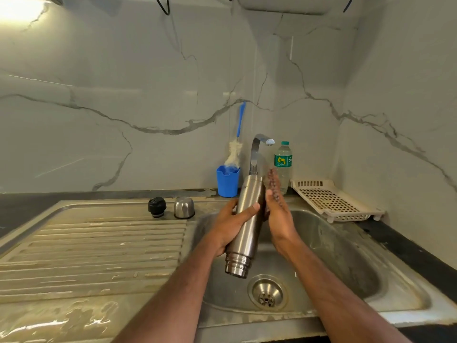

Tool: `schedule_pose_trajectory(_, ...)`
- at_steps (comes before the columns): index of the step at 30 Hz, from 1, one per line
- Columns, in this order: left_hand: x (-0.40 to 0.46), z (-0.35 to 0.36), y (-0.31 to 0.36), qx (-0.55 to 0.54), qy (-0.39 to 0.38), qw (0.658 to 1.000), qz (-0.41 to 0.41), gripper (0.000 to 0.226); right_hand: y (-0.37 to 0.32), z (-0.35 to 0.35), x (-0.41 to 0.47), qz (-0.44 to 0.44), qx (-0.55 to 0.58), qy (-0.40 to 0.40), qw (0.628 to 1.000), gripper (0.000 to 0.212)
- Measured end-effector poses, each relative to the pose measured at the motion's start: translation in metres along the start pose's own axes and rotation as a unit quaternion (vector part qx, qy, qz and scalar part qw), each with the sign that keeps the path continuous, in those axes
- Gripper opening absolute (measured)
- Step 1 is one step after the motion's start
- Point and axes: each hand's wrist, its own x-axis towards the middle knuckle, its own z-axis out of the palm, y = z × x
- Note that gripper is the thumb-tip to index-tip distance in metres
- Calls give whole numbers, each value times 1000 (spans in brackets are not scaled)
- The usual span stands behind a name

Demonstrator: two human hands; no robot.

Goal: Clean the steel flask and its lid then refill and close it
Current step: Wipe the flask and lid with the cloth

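The steel flask (247,226) hangs tilted over the sink basin (346,256), its threaded open mouth pointing down towards me. My left hand (227,224) grips its body from the left, thumb across the front. My right hand (279,219) holds a dark, blurred scrub pad (274,180) against the flask's right side near its base. The black inner stopper (156,206) and the steel cup lid (184,207) stand side by side on the drainboard's back edge, left of the basin.
The tap (257,149) arches just behind the flask; no water is seen running. A blue cup (227,180) holds a bottle brush (236,149). A plastic water bottle (283,162) and a cream rack (331,199) stand at the back right. The ribbed drainboard (99,243) is wet.
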Motion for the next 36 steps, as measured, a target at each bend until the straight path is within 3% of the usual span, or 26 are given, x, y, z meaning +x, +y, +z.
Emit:
schedule_pose_trajectory(2,3,0,0,-11,8,1000,-14,58,0,-6,2,84,89,22,992,30)
schedule_pose_trajectory(5,5,-6,0,-90,9,995,-43,55,-1,1,-9,123,80,-17,989,33)
schedule_pose_trajectory(8,3,-12,7,-160,7,986,-39,51,1,13,-13,18,-17,-51,998,44)
schedule_pose_trajectory(11,-3,-15,11,-155,-28,986,-55,53,4,13,-5,-67,-100,-71,990,58)
schedule_pose_trajectory(15,-5,-7,10,-129,-49,988,-63,64,1,-1,6,55,15,2,998,46)
schedule_pose_trajectory(17,-3,-4,10,-149,-31,987,-53,62,-1,-1,0,92,60,-14,994,40)
schedule_pose_trajectory(20,0,-7,10,-149,-17,987,-66,57,5,7,-11,62,-8,-46,997,36)
schedule_pose_trajectory(26,-7,-9,11,-113,-47,991,-59,63,0,11,-3,-77,-65,-46,994,57)
schedule_pose_trajectory(31,-6,0,8,-107,-36,992,-49,67,-6,-5,-2,45,67,19,997,34)
schedule_pose_trajectory(36,3,-15,9,-171,46,984,-27,66,-8,5,-19,112,-38,-122,986,29)
